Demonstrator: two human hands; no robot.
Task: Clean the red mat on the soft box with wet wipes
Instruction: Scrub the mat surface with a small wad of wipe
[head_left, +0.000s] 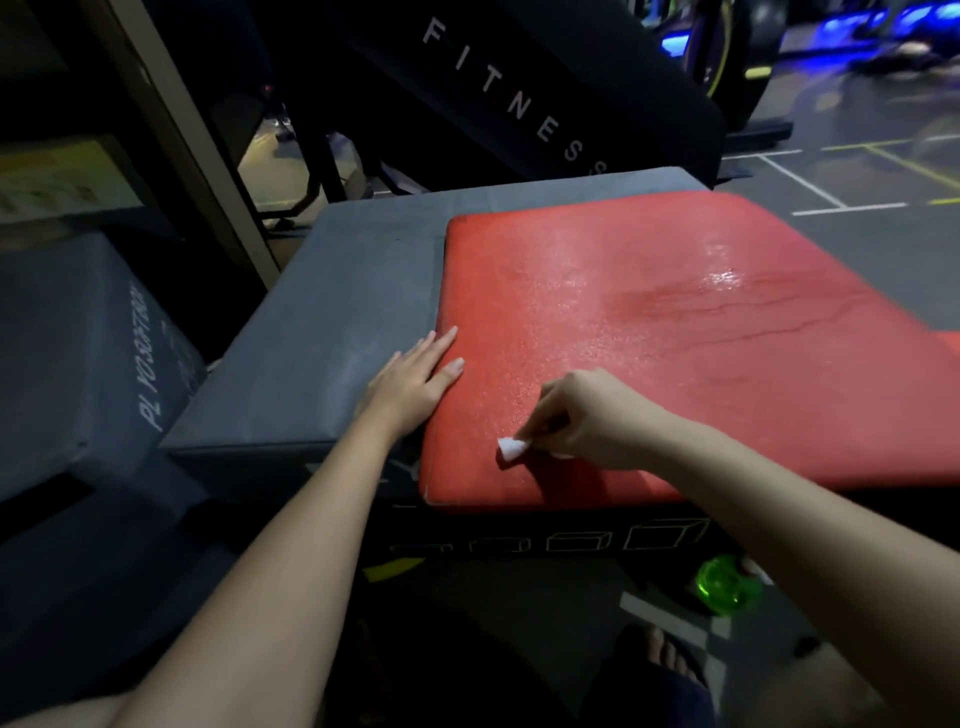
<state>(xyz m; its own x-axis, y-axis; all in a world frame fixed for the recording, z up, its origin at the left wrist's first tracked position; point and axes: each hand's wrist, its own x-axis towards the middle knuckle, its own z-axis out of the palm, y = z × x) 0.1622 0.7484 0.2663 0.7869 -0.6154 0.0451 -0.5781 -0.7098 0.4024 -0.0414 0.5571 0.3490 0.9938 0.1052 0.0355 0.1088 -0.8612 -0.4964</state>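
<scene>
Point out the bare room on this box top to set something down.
The grey strip of the soft box left of the red mat is bare beyond the left hand, as is the band behind the mat's far edge. The mat's far half is free but looks wet. Crowded: its near left corner, where the right hand pinches the wet wipe.

A grey soft box (337, 322) carries everything; its flat padded top shows bare along the left side and the far edge. The red mat (649, 364) lies directly on it, covering the right part of the top and reaching the near edge. The mat glistens wet toward the far right. The box stands on a dark floor (857, 171) marked with white and yellow lines, where a green translucent object (727, 584) lies near its front.
</scene>
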